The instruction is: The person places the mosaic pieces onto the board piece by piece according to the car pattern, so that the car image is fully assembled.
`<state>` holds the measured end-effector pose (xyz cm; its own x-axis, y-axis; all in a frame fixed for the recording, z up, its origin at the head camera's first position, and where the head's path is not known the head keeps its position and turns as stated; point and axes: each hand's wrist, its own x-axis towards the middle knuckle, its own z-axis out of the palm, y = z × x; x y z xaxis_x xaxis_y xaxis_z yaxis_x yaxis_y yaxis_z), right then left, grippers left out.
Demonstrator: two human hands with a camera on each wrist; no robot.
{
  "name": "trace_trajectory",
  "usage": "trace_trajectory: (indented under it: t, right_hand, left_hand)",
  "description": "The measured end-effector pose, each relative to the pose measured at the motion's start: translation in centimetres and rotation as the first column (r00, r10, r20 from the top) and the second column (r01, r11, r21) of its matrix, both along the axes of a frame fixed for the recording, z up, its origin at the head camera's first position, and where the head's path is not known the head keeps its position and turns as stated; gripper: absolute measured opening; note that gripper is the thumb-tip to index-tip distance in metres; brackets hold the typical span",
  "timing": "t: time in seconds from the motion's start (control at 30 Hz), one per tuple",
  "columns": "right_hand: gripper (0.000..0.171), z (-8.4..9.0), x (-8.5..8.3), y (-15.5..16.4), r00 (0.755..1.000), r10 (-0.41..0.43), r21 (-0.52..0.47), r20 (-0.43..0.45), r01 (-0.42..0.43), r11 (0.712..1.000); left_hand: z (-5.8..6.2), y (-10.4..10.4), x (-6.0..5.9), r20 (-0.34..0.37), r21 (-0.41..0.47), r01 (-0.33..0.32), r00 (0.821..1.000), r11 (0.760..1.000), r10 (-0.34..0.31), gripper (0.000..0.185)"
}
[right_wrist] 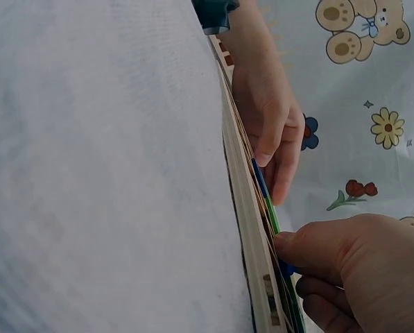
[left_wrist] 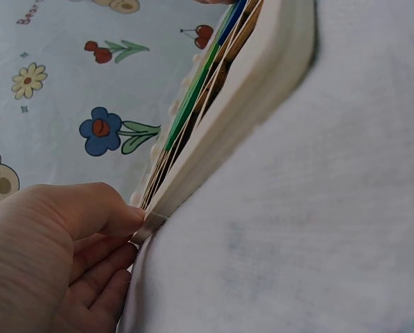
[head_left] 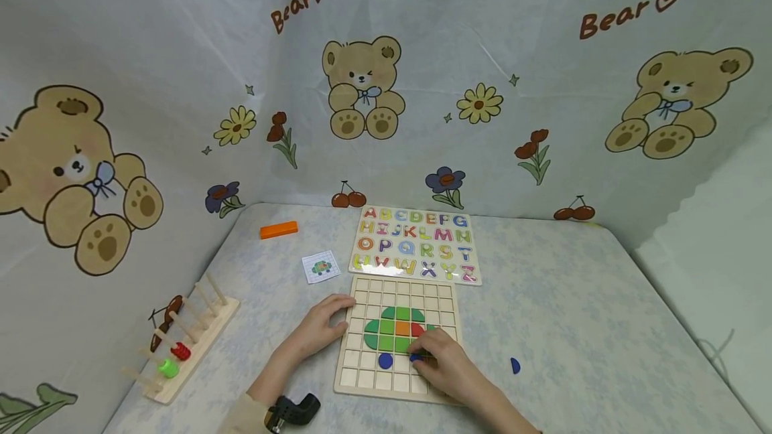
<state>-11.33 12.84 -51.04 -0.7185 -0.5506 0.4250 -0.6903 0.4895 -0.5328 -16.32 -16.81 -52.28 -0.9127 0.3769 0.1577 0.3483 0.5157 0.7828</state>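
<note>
With the left hand (head_left: 322,330) resting flat-fingered on the grid board's (head_left: 362,360) left edge and the right hand (head_left: 443,360) pinching a blue piece (head_left: 416,357) at the lower cells, a careless nudge could, I think, scatter the green tiles (head_left: 376,333).

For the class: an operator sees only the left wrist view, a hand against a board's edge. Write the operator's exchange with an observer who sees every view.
Operator: What is on the board?
Observer: A grid board with green pieces forming a rounded shape, plus an orange square.
Operator: Where is the other hand?
Observer: The right hand rests on the board's near right part, fingers on a blue piece.
Operator: Any loose pieces?
Observer: One blue piece lies on the table, right of the board.
</note>
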Motion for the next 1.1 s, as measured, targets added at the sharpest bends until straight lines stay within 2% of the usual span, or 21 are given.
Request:
trace_trajectory:
  t: [0.33,0.47,0.63,1.1]
  right_hand:
    - [0.025,0.17,0.0,0.13,0.997,0.061,-0.011,0.042,-0.061,0.998]
    - [0.026,0.25,-0.02,0.27,0.997,0.075,-0.011,0.033,-0.075,0.997]
    - [0.028,0.18,-0.13,0.44,0.998,0.066,-0.01,0.011,-0.066,0.998]
    - [0.025,-0.03,-0.28,0.45,0.999,0.032,-0.026,0.017,-0.031,0.999]
  left_hand:
    - [0.02,0.05,-0.01,-0.003,-0.004,-0.003,1.0,1.0,0.003,0.043]
    - [0.06,0.06,0.0,0.001,-0.006,-0.004,1.0,1.0,0.004,0.043]
    - [0.13,0.07,0.07,0.007,-0.004,-0.005,1.0,1.0,0.005,0.043]
    - [0.13,0.03,0.08,-0.001,-0.008,-0.005,1.0,1.0,0.005,0.043]
